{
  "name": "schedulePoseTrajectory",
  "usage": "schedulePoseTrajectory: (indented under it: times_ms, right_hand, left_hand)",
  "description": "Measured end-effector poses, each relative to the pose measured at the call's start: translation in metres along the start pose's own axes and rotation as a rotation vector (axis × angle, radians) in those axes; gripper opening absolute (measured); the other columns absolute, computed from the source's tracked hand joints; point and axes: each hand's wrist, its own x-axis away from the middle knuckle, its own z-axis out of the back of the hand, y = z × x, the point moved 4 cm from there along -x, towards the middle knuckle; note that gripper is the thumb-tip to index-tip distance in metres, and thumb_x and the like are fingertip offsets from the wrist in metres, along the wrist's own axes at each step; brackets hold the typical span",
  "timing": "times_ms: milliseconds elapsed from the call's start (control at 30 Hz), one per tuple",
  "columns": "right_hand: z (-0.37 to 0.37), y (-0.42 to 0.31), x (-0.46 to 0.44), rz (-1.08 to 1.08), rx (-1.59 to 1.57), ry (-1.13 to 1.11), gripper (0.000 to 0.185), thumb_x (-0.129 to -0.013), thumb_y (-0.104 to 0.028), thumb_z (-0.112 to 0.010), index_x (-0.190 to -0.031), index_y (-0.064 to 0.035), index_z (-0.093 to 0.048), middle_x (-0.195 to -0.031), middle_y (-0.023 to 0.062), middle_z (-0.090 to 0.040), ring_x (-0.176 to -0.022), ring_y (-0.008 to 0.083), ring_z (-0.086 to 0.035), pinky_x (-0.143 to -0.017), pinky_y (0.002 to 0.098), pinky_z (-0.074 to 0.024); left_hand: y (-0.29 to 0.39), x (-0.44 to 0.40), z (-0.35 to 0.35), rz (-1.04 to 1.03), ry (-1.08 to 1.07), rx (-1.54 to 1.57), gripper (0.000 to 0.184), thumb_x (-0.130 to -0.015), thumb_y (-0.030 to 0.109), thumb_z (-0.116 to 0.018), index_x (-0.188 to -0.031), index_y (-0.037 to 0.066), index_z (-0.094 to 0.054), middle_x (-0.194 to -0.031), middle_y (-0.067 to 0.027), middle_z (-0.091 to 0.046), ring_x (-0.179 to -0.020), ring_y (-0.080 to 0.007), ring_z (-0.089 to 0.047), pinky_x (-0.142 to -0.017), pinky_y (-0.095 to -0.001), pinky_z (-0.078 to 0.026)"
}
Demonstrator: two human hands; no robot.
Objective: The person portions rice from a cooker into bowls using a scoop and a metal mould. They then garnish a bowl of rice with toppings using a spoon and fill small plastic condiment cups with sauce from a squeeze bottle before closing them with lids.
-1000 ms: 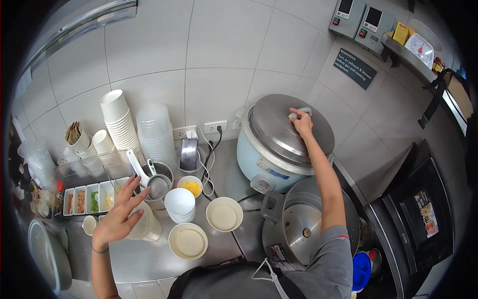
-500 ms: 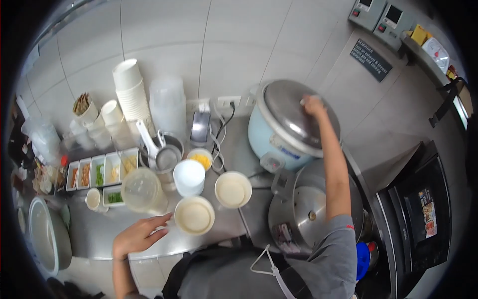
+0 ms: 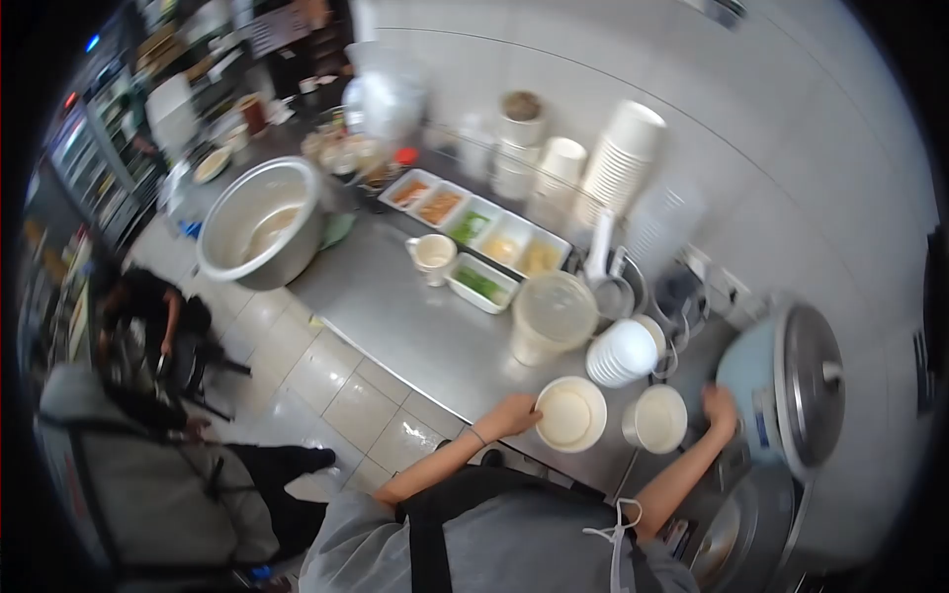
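one bowl [image 3: 571, 415] at blurry left hand [image 3: 510, 417]

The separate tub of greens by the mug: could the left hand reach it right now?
Probably yes: the left hand is beside a pale bowl, but only bare counter seems to lie between the hand and the tub.

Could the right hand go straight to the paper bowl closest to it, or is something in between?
Nothing visible stands between the right hand and that bowl; the blue cooker is on the hand's other side.
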Motion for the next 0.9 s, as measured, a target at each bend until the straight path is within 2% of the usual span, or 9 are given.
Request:
schedulePoseTrajectory:
  times_ms: [33, 67, 100, 233, 367, 467, 567, 600, 900]
  right_hand:
    - [-0.065, 0.041, -0.026, -0.009, 0.226, -0.015, 0.037, -0.083, -0.028, -0.050, -0.096, 0.0044, -0.061, -0.099, 0.0246, -0.060, -0.096, 0.0424, -0.056, -0.081, 0.0469, -0.0455]
    - [-0.018, -0.040, 0.053, -0.202, -0.083, 0.006, 0.043, -0.079, -0.029, -0.054, -0.107, 0.0045, -0.056, -0.114, 0.0247, -0.054, -0.107, 0.0389, -0.050, -0.090, 0.0440, -0.0419]
    - [-0.059, -0.009, 0.050, -0.119, -0.102, 0.124, 0.052, -0.071, -0.025, -0.067, -0.115, -0.0019, -0.052, -0.110, 0.0215, -0.058, -0.103, 0.0370, -0.055, -0.087, 0.0453, -0.0444]
    - [-0.028, -0.070, 0.117, -0.450, -0.132, 0.142, 0.042, -0.064, -0.013, -0.068, -0.103, -0.0059, -0.055, -0.106, 0.0217, -0.059, -0.101, 0.0370, -0.056, -0.083, 0.0458, -0.0467]
    - [-0.078, -0.039, 0.104, -0.112, -0.528, 0.103, 0.037, -0.060, 0.001, -0.061, -0.097, -0.0018, -0.059, -0.085, 0.0213, -0.064, -0.081, 0.0370, -0.063, -0.073, 0.0416, -0.0497]
    - [-0.001, -0.144, 0.160, -0.107, -0.509, -0.157, 0.034, -0.058, -0.003, -0.064, -0.092, 0.0008, -0.059, -0.063, 0.0161, -0.061, -0.062, 0.0191, -0.064, -0.059, 0.0347, -0.0507]
    - [-0.010, -0.202, 0.151, 0.354, -0.291, -0.153, 0.027, -0.061, -0.007, -0.064, -0.086, 0.0012, -0.060, -0.058, 0.0119, -0.059, -0.059, 0.0172, -0.062, -0.055, 0.0320, -0.0479]
    - [0.013, -0.257, 0.168, 0.428, -0.216, -0.180, 0.021, -0.065, -0.004, -0.063, -0.085, 0.0005, -0.060, -0.071, 0.0233, -0.060, -0.069, 0.0360, -0.063, -0.061, 0.0395, -0.0469]
    - [0.063, -0.551, 0.158, 0.904, -0.422, -0.005, 0.012, -0.075, -0.006, -0.055, -0.087, -0.0016, -0.056, -0.060, 0.0181, -0.055, -0.052, 0.0294, -0.057, -0.050, 0.0378, -0.0415]
  left_hand:
    - [0.000, 0.008, 0.007, 0.080, -0.089, 0.155, 0.024, -0.082, 0.017, -0.048, -0.079, -0.004, -0.058, -0.072, -0.0195, -0.064, -0.059, -0.0262, -0.065, -0.056, -0.0369, -0.053]
    - [-0.012, 0.015, 0.012, 0.109, -0.053, 0.244, 0.024, -0.082, 0.017, -0.048, -0.079, -0.005, -0.057, -0.071, -0.0184, -0.063, -0.057, -0.0246, -0.065, -0.055, -0.0349, -0.054]
    - [-0.029, 0.026, 0.013, 0.131, -0.019, 0.334, 0.025, -0.082, 0.017, -0.048, -0.080, -0.005, -0.057, -0.069, -0.0173, -0.063, -0.056, -0.0230, -0.065, -0.054, -0.0329, -0.055]
    - [-0.068, 0.077, 0.036, 0.200, 0.127, 0.589, 0.028, -0.086, 0.019, -0.050, -0.082, -0.009, -0.056, -0.069, -0.0123, -0.061, -0.060, -0.0203, -0.065, -0.054, -0.0275, -0.056]
    - [-0.094, 0.133, 0.054, 0.248, 0.367, 0.822, 0.025, -0.084, 0.013, -0.047, -0.082, -0.011, -0.054, -0.073, -0.0146, -0.061, -0.064, -0.0227, -0.066, -0.053, -0.0287, -0.057]
    - [-0.127, 0.177, 0.071, 0.341, 0.553, 0.889, 0.024, -0.084, 0.011, -0.047, -0.083, -0.011, -0.054, -0.073, -0.0147, -0.061, -0.063, -0.0230, -0.066, -0.054, -0.0289, -0.057]
    - [-0.165, 0.223, 0.099, 0.408, 0.756, 0.886, 0.022, -0.084, 0.010, -0.046, -0.082, -0.011, -0.055, -0.070, -0.0155, -0.061, -0.061, -0.0235, -0.066, -0.054, -0.0298, -0.057]
    - [-0.174, 0.241, 0.116, 0.428, 0.832, 0.883, 0.021, -0.083, 0.009, -0.046, -0.078, -0.010, -0.054, -0.069, -0.0160, -0.061, -0.062, -0.0246, -0.066, -0.053, -0.0304, -0.057]
    - [-0.276, 0.397, 0.264, 0.465, 1.415, 0.716, 0.022, -0.082, 0.009, -0.046, -0.065, -0.004, -0.048, -0.064, -0.0126, -0.059, -0.058, -0.0225, -0.065, -0.051, -0.0288, -0.056]
